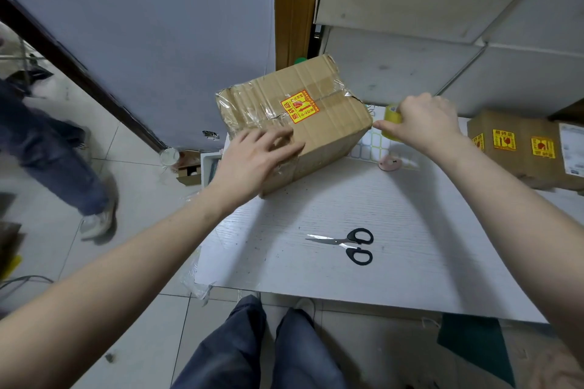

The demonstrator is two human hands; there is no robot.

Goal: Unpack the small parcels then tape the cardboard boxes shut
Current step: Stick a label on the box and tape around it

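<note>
1. White tabletop point(363, 205) is seen beneath everything; a cardboard box point(294, 123), flaps down and partly taped, sits at its 11 o'clock.
2. Left hand point(252, 156) is spread flat, fingers straight, pressing the box's near corner.
3. Right hand point(423, 118) is curled round a tape roll point(391, 118) at the box's 3 o'clock; the strip should be pulled taut across the seam.
4. Scissors point(349, 245) lie at 6 o'clock.

Your cardboard box point(294, 123) sits on the counter's point(395, 278) far left corner; the scissors point(347, 245) lie nearer you, the tape roll point(391, 120) just right of the box, more boxes point(524, 148) far right
</note>
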